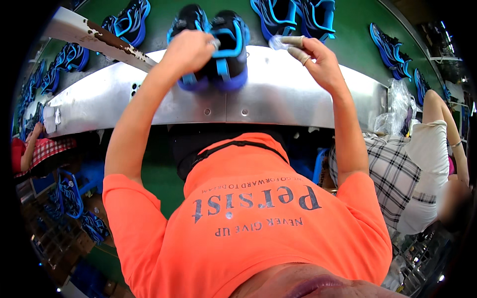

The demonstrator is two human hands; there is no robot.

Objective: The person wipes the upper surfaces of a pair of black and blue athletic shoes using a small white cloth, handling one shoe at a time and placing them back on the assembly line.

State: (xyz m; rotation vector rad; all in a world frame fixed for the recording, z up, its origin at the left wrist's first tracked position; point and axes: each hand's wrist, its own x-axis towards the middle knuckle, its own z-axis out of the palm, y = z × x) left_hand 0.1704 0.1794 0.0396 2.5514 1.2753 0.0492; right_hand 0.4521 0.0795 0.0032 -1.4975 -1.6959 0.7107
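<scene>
A pair of black shoes with bright blue trim and purple-blue soles stands at the steel edge of the bench in front of me. My left hand (193,50) is closed at the collar of the left shoe (191,19), hiding much of it; the right shoe (230,64) sits close beside it, heel toward me. Off to the right, above the steel edge, my right hand (318,62) wears pale covers on its fingers. Its fingertips pinch a small clear plastic piece (276,42), whose exact kind I cannot make out.
More such shoes (278,17) stand on the green belt (343,39), with others (390,49) farther right. A chipped white metal bar (99,35) crosses at upper left. Clear plastic bags (397,107) hang by a co-worker in a plaid apron (387,174); another person (37,151) is far left.
</scene>
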